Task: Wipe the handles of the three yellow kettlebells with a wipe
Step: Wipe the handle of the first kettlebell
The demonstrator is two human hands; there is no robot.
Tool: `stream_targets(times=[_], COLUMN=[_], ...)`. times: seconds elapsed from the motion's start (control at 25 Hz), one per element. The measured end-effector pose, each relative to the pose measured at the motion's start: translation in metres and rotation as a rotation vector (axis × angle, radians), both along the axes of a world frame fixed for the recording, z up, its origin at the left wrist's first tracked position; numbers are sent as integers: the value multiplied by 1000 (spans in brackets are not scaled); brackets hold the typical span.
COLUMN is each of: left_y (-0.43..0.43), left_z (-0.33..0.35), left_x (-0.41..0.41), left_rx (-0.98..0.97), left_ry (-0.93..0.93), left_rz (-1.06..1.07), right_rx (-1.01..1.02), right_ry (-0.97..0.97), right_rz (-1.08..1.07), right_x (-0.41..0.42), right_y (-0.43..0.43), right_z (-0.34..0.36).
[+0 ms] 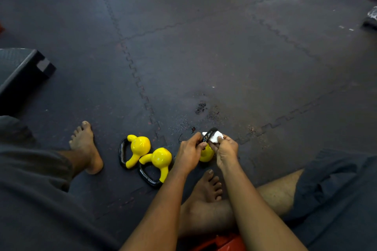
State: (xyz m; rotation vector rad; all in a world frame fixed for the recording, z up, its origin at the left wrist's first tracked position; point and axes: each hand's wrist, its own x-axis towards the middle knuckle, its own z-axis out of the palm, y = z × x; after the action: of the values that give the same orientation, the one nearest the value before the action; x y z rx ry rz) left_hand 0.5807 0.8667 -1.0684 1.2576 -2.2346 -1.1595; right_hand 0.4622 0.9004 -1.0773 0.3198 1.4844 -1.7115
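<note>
Standing handle-up between the two hands, the third yellow kettlebell point(206, 155) was just right of the other two. The left grip point(188, 152) had its fingers curled round the near side of the black handle point(208, 134). The right grip point(225, 150) pinched a white wipe point(216, 136) against the handle's far side. Whether the bell's base touched the floor could not be told. The leftmost kettlebell point(140, 145) and the middle kettlebell point(161, 158) lay on their sides, touching, on the dark interlocking floor mat point(244, 57). A bare foot point(86, 146) lay to their left. A black step block point(20, 73) sat at far left.
</note>
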Motion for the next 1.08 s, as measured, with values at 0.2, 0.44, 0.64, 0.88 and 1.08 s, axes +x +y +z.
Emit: stream_targets(times=[0.2,0.44,0.64,0.88,1.08], left_y=[-9,-11,-17,-15,-12], left_z=[1,5,6,8,5], left_x=[6,8,13,3,-2], left_rx=[1,89,197,38,-23], left_ry=[-8,-28,-27,-19,-29], left_rz=[41,-2,-49,157,177], right_rx=[48,160,385,333,421], right_ry=[147,424,885,1157,1080], right_rz=[93,0,585,761,914], right_x=[-3,-40,-36,-10,-24], right_y=[7,8,5,2,-3], right_z=[5,11,13,10,11])
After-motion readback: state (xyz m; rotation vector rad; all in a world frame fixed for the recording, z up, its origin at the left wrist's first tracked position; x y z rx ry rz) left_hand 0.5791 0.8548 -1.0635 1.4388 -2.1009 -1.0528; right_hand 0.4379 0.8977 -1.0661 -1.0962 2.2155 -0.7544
